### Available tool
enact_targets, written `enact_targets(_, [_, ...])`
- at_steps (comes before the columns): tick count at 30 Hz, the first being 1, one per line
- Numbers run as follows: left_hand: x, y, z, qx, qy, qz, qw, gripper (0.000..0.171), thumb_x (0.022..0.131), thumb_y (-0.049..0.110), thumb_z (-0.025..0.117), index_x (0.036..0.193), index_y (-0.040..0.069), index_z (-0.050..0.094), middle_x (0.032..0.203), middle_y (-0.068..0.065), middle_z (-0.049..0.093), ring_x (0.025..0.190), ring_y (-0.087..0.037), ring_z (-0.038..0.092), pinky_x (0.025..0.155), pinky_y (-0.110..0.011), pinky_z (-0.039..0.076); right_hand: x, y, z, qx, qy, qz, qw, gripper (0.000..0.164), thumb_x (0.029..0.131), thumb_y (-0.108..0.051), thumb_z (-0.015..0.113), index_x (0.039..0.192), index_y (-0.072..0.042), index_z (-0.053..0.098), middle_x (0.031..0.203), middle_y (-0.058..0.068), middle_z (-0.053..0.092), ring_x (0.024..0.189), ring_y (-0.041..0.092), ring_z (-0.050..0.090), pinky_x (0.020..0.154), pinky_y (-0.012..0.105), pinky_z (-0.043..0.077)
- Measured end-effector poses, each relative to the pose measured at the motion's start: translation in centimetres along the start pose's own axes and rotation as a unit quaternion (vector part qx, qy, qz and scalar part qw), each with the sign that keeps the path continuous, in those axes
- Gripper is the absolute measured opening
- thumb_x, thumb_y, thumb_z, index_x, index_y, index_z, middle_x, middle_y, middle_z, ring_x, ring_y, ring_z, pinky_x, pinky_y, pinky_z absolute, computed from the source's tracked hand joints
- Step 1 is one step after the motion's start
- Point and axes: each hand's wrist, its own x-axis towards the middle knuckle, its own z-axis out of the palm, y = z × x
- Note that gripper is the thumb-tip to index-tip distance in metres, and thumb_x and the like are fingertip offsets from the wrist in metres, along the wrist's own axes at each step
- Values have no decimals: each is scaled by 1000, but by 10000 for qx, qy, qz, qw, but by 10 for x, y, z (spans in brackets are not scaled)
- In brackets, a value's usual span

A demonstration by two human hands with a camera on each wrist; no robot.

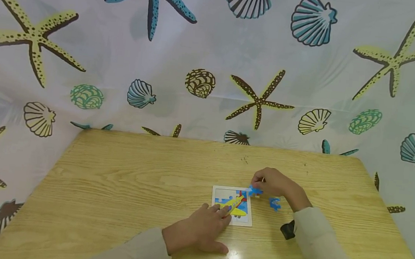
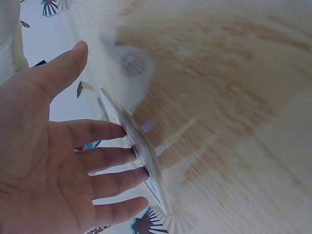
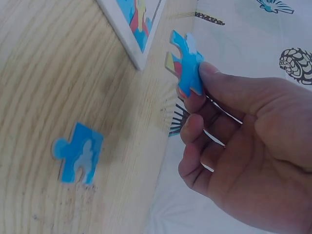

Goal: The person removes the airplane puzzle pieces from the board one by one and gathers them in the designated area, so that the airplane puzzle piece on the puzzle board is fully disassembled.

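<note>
A square puzzle with a white frame lies on the table, showing a yellow airplane on blue with some gaps in the picture. My left hand rests its straight fingertips on the puzzle's near left part, thumb spread away; the left wrist view shows the fingers at the frame's edge. With thumb and fingers my right hand pinches a blue puzzle piece bearing bits of red and yellow, just beyond the frame's upper right corner. Another blue piece with a whitish patch lies loose on the table, right of the frame.
The wooden table stretches out around the puzzle. A white curtain printed with starfish and shells hangs behind and along the sides. A black strap piece shows under the right sleeve.
</note>
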Motion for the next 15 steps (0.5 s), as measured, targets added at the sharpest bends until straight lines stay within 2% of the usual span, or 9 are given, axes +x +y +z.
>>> enact_targets(9, [0, 1, 1, 24, 43, -1, 10000, 82, 83, 71, 48, 145, 17, 40, 155, -2, 32, 139, -25, 37, 109, -45, 35, -11, 18, -4, 95, 50, 300, 9995, 15, 95, -13, 56, 87, -9, 68, 85, 2, 65, 70, 13, 50, 68, 28, 44])
enact_targets(15, [2, 0, 3, 50, 118, 49, 9999, 83, 83, 71, 48, 144, 16, 40, 154, -3, 32, 139, -25, 37, 108, -45, 36, -19, 30, -9, 149, 117, 296, 9994, 11, 93, -12, 59, 86, -8, 67, 82, 2, 63, 70, 13, 50, 66, 28, 44])
